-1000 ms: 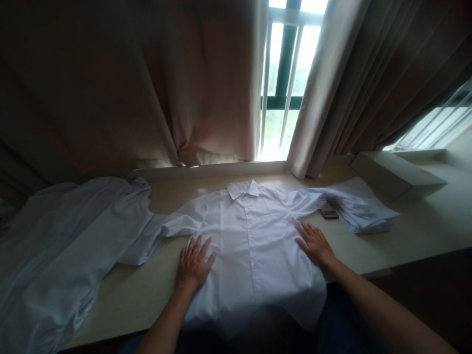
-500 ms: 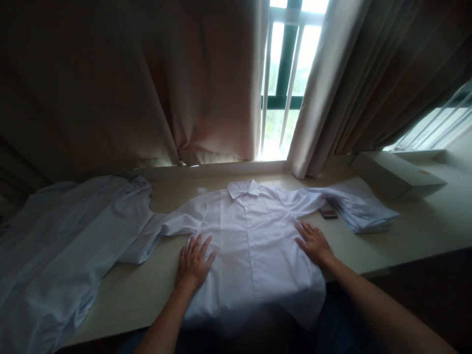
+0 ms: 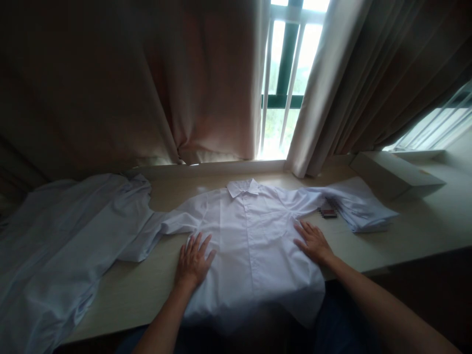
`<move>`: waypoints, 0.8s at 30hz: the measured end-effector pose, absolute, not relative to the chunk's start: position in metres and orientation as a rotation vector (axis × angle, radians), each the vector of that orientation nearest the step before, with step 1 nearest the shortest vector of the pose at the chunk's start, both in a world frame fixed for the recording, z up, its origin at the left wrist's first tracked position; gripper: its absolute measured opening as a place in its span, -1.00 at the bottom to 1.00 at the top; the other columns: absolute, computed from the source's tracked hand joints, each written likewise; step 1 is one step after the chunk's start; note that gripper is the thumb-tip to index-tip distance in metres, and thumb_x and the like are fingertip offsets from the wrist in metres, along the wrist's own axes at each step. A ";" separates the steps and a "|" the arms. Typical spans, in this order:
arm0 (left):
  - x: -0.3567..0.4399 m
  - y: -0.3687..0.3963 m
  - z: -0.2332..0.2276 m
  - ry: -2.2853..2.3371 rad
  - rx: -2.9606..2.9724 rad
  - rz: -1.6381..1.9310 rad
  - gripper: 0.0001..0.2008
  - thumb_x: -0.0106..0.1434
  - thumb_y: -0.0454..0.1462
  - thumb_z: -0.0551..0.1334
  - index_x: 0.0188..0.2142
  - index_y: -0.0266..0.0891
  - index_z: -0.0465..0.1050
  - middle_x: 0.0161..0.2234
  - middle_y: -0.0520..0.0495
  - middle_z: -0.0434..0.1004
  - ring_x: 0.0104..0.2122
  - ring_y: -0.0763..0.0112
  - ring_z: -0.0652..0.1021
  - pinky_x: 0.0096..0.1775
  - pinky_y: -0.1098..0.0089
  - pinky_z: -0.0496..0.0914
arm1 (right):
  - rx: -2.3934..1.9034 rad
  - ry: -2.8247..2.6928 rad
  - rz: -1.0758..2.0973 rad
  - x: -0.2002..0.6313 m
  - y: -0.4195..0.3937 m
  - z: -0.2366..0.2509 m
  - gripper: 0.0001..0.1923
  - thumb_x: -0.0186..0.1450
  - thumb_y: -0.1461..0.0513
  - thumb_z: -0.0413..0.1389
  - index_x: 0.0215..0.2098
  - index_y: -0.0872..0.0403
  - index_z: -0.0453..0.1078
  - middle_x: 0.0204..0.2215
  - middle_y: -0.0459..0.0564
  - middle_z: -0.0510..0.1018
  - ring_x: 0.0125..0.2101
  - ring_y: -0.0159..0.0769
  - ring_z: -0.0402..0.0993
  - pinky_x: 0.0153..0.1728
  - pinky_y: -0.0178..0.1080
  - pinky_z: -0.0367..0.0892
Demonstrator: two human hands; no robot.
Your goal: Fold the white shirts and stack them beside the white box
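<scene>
With the white short-sleeved cotton shirt (image 3: 250,246) lying spread and unfolded on the counter (image 3: 140,290), left hand (image 3: 192,263) and right hand (image 3: 312,242) are pressing it, fingers splayed flat, gripping nothing.

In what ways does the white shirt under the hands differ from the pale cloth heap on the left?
The white shirt lies spread flat, front up, collar toward the window; the pale cloth heap is bunched and creased. The left hand and the right hand rest flat on the shirt, but neither touches the heap. Both lie on the table, and both hang over its near edge.
</scene>
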State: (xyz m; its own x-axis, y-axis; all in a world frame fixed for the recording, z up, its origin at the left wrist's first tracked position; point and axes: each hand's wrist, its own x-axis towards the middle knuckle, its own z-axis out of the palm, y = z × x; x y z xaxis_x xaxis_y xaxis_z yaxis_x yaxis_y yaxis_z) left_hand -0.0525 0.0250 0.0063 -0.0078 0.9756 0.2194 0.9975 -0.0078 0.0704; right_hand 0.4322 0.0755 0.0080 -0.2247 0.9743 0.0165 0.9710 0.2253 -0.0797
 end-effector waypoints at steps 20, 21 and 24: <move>-0.054 0.024 0.004 -2.128 -2.152 -0.295 -0.42 0.33 0.02 0.00 0.32 0.04 0.09 0.36 -0.07 0.02 0.34 0.07 0.02 0.27 -0.05 -0.03 | -1.890 -2.385 0.039 0.431 0.074 0.008 -0.33 0.36 -0.18 -0.20 0.37 -0.19 -0.01 0.38 -0.08 0.00 0.34 -0.07 -0.08 0.27 0.10 -0.11; -0.054 0.024 0.005 -2.128 -2.155 -0.299 -0.42 0.33 0.02 0.00 0.32 0.04 0.10 0.36 -0.08 0.03 0.34 0.06 0.02 0.26 -0.05 -0.03 | -1.889 -2.384 0.037 0.431 0.074 0.008 -0.33 0.36 -0.18 -0.19 0.37 -0.19 -0.01 0.38 -0.08 0.00 0.34 -0.07 -0.09 0.27 0.11 -0.11; -0.054 0.024 0.005 -2.126 -2.161 -0.305 -0.41 0.33 0.03 0.00 0.32 0.05 0.09 0.36 -0.07 0.03 0.34 0.06 0.02 0.26 -0.06 -0.03 | -1.882 -2.381 0.032 0.431 0.074 0.008 -0.33 0.36 -0.18 -0.18 0.36 -0.19 -0.01 0.38 -0.08 0.00 0.34 -0.07 -0.10 0.27 0.11 -0.12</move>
State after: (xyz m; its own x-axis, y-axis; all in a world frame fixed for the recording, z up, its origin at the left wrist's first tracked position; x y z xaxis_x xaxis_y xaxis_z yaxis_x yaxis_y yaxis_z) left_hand -0.0541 0.0243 0.0048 0.0084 0.9783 0.2072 0.9971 -0.0239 0.0725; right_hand 0.4307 0.0741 0.0080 -0.2272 0.9713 0.0705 0.9691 0.2326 -0.0822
